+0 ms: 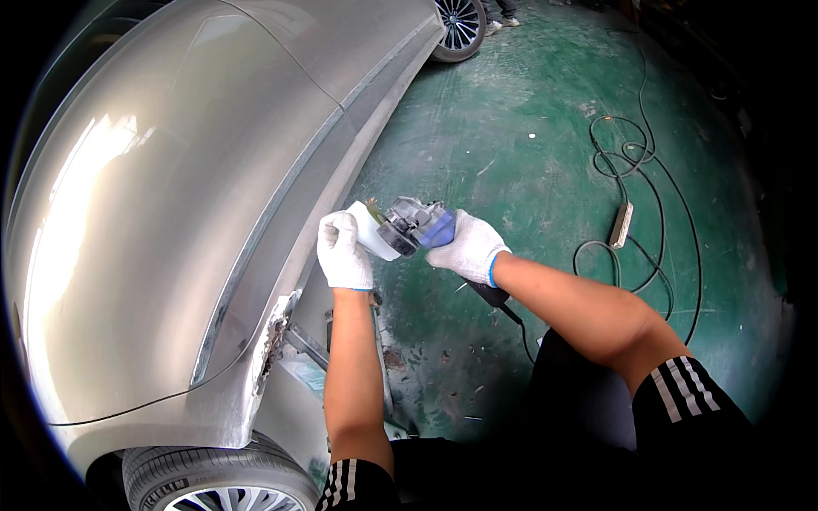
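My left hand (344, 255), in a white knit glove, is closed with thumb and fingers pinching a stiff white sheet (371, 232) with a greenish edge. Beside that sheet is the black round pad of a blue and grey angle grinder (436, 228). My right hand (470, 247), gloved the same way, grips the grinder's blue body. Its black rear handle and cord come out below my right wrist. Both hands are held off the floor, just right of the car's lower side. Whether the sheet touches the pad I cannot tell.
A silver-beige car (213, 170) fills the left side. Its sill has a rough, stripped patch (274, 328) ahead of the near wheel (221, 485). Metal bars sit beneath. A power strip (621, 225) and looped cable lie on the green floor (511, 145). Someone's feet (503, 24) show far back.
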